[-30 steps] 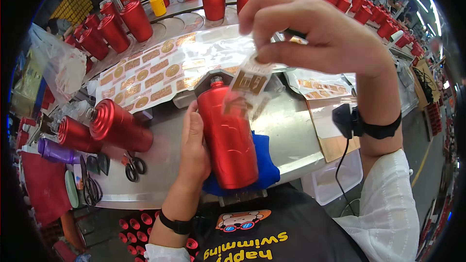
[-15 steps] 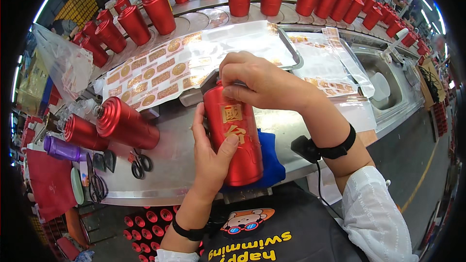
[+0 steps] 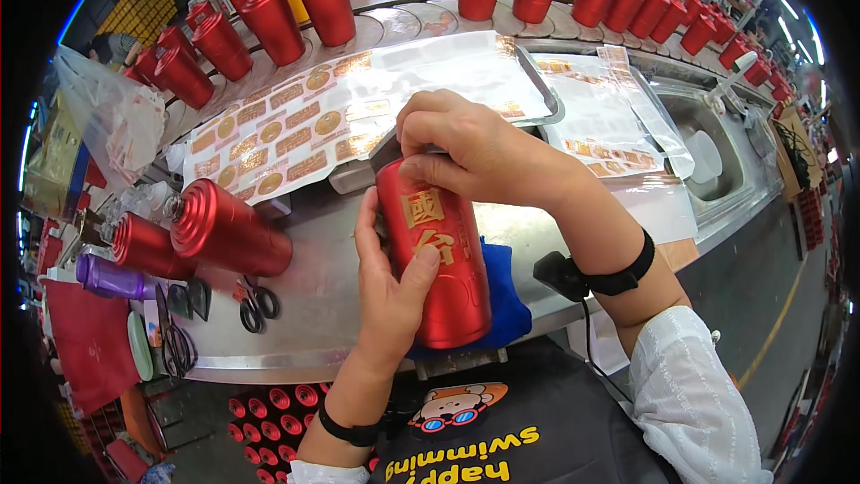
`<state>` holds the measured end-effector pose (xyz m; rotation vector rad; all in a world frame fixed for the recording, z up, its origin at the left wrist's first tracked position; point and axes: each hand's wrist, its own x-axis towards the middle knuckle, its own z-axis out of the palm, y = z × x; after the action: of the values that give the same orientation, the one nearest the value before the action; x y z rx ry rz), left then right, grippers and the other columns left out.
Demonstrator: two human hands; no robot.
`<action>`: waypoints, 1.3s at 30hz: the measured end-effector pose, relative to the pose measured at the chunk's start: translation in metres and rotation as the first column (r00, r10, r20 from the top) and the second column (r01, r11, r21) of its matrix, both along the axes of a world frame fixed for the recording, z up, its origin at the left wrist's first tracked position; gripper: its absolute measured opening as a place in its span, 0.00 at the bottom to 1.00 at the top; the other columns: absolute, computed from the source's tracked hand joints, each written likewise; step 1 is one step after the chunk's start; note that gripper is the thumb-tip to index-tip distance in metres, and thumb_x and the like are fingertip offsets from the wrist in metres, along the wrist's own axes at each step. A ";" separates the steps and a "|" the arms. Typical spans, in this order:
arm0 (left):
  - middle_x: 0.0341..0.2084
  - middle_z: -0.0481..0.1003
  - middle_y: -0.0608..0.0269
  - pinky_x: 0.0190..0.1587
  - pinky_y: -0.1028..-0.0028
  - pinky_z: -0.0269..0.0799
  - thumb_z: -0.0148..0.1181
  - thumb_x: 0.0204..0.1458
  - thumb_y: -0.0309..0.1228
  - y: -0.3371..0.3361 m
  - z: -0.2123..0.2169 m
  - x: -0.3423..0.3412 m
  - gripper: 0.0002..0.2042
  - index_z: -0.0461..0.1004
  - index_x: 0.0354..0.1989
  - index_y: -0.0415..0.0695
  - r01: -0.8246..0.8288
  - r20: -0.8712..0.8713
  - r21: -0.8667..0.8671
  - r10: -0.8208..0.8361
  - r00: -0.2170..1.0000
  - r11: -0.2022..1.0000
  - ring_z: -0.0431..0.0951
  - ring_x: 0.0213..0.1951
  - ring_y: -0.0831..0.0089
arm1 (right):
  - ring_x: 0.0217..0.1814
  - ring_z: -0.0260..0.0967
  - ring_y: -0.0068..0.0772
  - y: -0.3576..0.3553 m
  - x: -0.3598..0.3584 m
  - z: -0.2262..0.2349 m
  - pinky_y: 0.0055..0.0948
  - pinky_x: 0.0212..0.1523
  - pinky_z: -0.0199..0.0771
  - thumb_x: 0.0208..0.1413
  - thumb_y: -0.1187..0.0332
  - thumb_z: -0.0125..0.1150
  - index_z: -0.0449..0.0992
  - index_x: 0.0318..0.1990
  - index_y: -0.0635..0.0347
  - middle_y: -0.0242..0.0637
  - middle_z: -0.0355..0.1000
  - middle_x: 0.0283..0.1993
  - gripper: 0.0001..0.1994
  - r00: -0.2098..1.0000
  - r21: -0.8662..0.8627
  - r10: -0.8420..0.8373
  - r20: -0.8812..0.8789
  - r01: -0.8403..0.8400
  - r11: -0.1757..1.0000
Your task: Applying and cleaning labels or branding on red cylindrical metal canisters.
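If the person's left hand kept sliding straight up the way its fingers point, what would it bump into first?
Probably the right hand, which covers the top of the red canister that the left hand cradles. Beyond that lie the sheets of gold stickers. Depth is hard to judge in this fisheye view.

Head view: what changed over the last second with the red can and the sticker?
The right hand came down from above the red can, where it held a gold sticker, and now presses on the can's top end; the sticker sits on the can. The left hand stayed gripping the can's side, on the blue cloth.
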<state>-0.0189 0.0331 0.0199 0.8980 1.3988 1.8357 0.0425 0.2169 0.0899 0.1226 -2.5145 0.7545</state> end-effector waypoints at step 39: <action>0.59 0.58 0.50 0.60 0.70 0.61 0.57 0.58 0.37 0.003 0.003 -0.001 0.37 0.42 0.68 0.35 0.013 0.096 0.054 -0.018 0.995 0.998 0.63 0.57 0.69 | 0.41 0.67 0.44 0.002 -0.002 -0.003 0.36 0.41 0.69 0.54 0.70 0.63 0.67 0.32 0.62 0.41 0.68 0.37 0.09 1.000 -0.009 0.002 0.005 -0.002 1.000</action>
<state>-0.0198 0.0356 0.0225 0.8331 1.2859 1.8866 0.0409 0.2191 0.0873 0.1202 -2.5162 0.7672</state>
